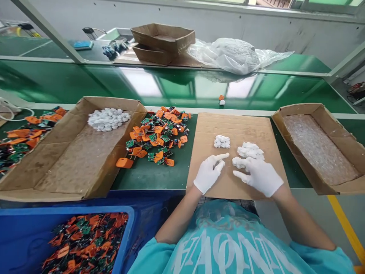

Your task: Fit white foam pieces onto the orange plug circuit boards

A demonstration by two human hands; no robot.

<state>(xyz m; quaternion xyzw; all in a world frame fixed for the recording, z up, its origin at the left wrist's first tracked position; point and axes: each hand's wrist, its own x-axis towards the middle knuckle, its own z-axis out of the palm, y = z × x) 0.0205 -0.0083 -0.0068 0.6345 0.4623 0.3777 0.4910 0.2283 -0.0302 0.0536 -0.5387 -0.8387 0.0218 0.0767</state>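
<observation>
Head cam view: the white-gloved left hand (209,173) is kinda loosely open, just short of a little cluster of small white lumpy pieces (221,141) on a flat brown cardboard sheet (203,142). White-gloved right hand (258,175) is at the bigger white lumpy heap (251,150), honestly can't tell if it's gripping any. Messy pile of orange-and-green circuit-board parts (159,133) left of the sheet

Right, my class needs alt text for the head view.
A person's white-gloved left hand and right hand over a cardboard sheet, near piles of white pieces. To the left, a heap of orange parts with green circuit boards, then a cardboard tray holding more white pieces; another cardboard tray at right.
</observation>
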